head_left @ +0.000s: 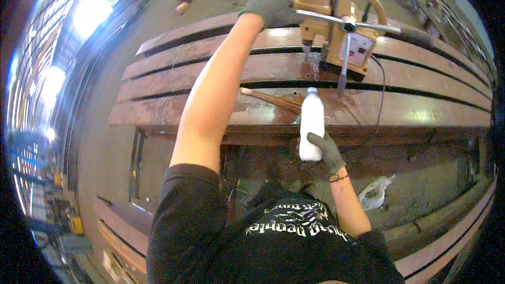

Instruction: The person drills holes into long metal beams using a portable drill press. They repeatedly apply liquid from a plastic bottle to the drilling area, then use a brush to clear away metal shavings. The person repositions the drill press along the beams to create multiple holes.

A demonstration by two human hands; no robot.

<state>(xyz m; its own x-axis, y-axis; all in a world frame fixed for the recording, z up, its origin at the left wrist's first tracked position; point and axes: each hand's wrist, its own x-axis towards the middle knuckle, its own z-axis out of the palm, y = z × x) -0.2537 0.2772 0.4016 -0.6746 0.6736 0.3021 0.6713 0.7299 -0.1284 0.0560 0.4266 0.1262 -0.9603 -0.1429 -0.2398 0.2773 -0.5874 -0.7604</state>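
Observation:
A tan magnetic drill (342,26) stands on the slotted steel bench. My left hand (271,9), in a dark glove, is wrapped round one end of the drill's feed handle (321,17), with the arm stretched forward. Below the drill, near the bench's front edge, my gloved right hand (329,152) grips a white plastic bottle (312,126) by its lower part. The bottle is upright in view, its narrow top toward the drill. A bundle of thin brown rods (273,98) lies on the bench left of the bottle.
The bench (173,100) has long dark slots between its steel beams. A black cable (383,94) runs from the drill over the front edge. Crumpled clear plastic (376,192) lies below, at the right. Another steel beam (121,226) is at lower left.

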